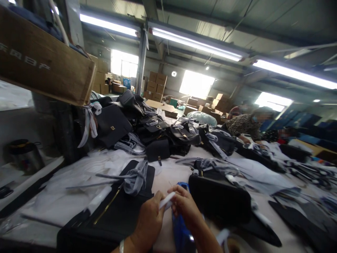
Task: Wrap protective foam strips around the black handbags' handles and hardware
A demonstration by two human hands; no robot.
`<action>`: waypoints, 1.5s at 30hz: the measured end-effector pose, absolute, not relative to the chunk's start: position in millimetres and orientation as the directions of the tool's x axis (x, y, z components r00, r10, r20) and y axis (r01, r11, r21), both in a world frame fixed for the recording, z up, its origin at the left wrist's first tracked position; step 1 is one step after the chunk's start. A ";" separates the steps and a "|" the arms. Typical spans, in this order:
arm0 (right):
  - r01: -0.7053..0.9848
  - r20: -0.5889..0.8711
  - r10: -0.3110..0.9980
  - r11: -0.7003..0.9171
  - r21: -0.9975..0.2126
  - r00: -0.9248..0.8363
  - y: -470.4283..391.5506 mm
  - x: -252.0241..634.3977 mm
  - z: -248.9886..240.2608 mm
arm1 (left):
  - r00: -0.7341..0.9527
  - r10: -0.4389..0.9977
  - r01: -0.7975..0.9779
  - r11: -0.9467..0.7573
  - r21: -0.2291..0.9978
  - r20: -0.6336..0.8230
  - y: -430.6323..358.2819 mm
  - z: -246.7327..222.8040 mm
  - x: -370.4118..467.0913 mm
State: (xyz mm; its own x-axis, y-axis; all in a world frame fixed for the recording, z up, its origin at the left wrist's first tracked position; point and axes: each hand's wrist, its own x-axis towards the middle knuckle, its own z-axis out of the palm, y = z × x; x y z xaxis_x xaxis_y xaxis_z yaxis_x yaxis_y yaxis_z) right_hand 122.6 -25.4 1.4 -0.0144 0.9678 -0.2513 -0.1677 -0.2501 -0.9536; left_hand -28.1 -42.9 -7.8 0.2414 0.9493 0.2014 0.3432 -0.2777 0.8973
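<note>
My left hand (pixel 149 217) is closed on a small white strip (pixel 166 201), which looks folded. My right hand (pixel 185 205) pinches the other end of that strip, its fingertips close to the left hand. Beneath my right forearm lies a blue object (pixel 180 232), partly hidden, whose kind I cannot make out. Left of my hands is a black bag (pixel 105 225) with a gold zipper and a plastic-wrapped strap (pixel 135 177) on top. To the right lies another black bag (pixel 218 200), with wrapped straps along its upper edge.
Black bags (pixel 158 128) with wrapped straps are heaped across the back of the table. White sheeting (pixel 97 168) lies at left. A brown bag (pixel 44 56) hangs at upper left, above a steel flask (pixel 25 156). Another person (pixel 243 124) works at the far right.
</note>
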 end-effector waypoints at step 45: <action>0.240 0.159 0.982 0.132 -0.962 0.099 -64.6 115.7 16.5 | 0.587 0.773 -0.091 0.357 0.930 -0.239 -25.7 -6.4 -43.0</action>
State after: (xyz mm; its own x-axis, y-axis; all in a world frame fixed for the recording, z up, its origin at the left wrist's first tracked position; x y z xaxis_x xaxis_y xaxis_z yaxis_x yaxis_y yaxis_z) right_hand 115.7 -64.6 16.5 0.0989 0.9823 0.1594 0.2402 0.1318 -0.9617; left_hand -43.0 -25.7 -6.4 0.5872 0.7733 -0.2389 -0.0913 0.3566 0.9298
